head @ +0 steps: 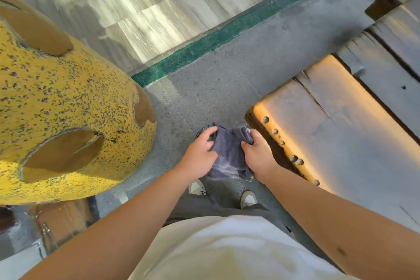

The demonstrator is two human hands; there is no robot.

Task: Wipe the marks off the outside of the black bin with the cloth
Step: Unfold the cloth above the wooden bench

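Cloth [229,154] hung stretched between my two hands. My left hand [201,154] gripped its left edge with curled fingers, and my right hand [258,154] pinched its right edge.

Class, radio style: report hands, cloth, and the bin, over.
Left hand and right hand both grip the grey cloth, held in front. No black bin in view. Yellow speckled structure left, wooden bench right.

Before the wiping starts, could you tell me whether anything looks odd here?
No black bin is in view. Both hands, left hand and right hand, grip the grey cloth in mid-air above the pavement.
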